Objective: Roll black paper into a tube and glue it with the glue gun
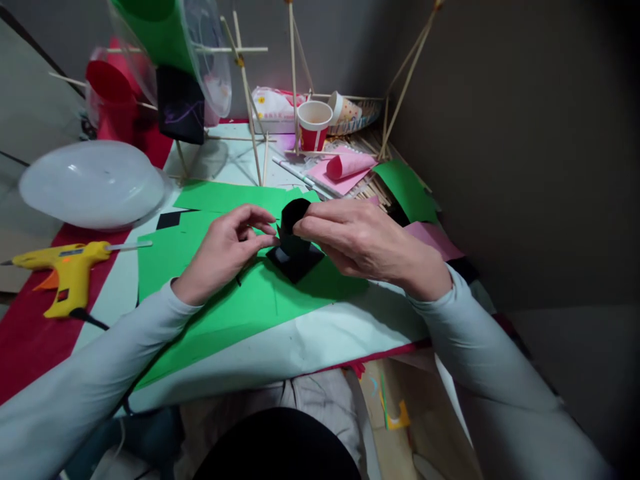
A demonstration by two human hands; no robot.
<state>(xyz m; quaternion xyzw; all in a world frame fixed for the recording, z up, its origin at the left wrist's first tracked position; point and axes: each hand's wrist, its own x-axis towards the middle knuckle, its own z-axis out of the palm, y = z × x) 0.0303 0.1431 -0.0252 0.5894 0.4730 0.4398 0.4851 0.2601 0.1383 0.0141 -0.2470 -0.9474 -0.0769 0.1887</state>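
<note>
A black paper tube (294, 230) stands upright on a black square of paper (296, 265), over green paper sheets (250, 287). My right hand (365, 240) pinches the tube's upper right rim, its fingertips partly over the opening. On the other side my left hand (227, 243) has its thumb and fingers apart, with the tips close to the tube's left wall. Whether they touch it I cannot tell.
A yellow glue gun (73, 277) lies at the left, below a translucent plastic bowl (95, 183). Wooden stick frames (250, 113) rise behind, one near a red paper cup (314, 130). Pink paper (345, 170) and loose sticks lie at the back right, beside a wall (525, 167).
</note>
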